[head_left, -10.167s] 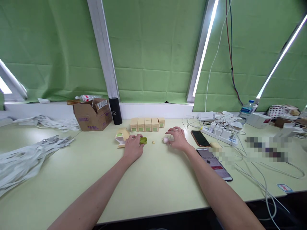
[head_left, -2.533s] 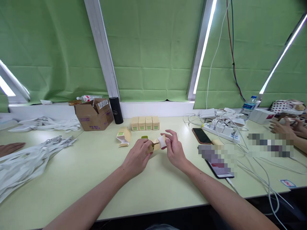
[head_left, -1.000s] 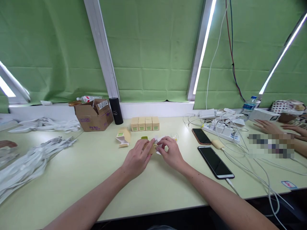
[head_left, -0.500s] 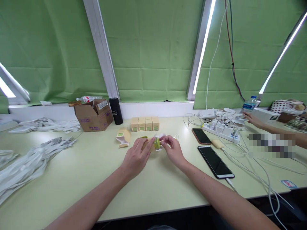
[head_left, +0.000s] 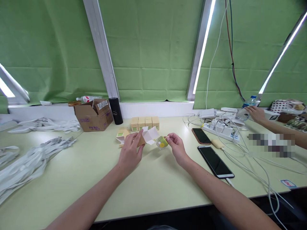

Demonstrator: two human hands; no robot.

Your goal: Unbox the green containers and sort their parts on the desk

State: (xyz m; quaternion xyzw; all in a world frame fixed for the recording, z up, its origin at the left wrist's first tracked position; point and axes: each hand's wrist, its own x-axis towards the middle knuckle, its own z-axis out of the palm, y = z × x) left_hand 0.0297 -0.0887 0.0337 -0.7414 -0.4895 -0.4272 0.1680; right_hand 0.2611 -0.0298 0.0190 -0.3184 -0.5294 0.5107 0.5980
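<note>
My left hand (head_left: pixel 130 150) is closed on a small open carton (head_left: pixel 142 141), its pale flaps (head_left: pixel 151 134) spread toward the right. Pinched in the fingers of my right hand (head_left: pixel 176 146) is a clear and yellow-green item (head_left: pixel 161 142), outside the carton and just right of its flaps. Another opened carton (head_left: pixel 122 133) lies behind my left hand, partly covered by it. Several closed tan boxes (head_left: pixel 145 123) with green labels stand in a row farther back.
Right of my hands lie two phones (head_left: pixel 216 162) (head_left: pixel 201 136), a power strip (head_left: pixel 222 132) and loose cables. Another person's hand (head_left: pixel 256 114) is at a water bottle (head_left: pixel 249 101). A cardboard box (head_left: pixel 92 116), black cylinder (head_left: pixel 115 111) and white straps (head_left: pixel 35 156) are on the left.
The yellow-green item has come out of the carton in my right hand. My left hand has drawn left with the carton, showing its flaps. The other person's hand has shifted at the bottle.
</note>
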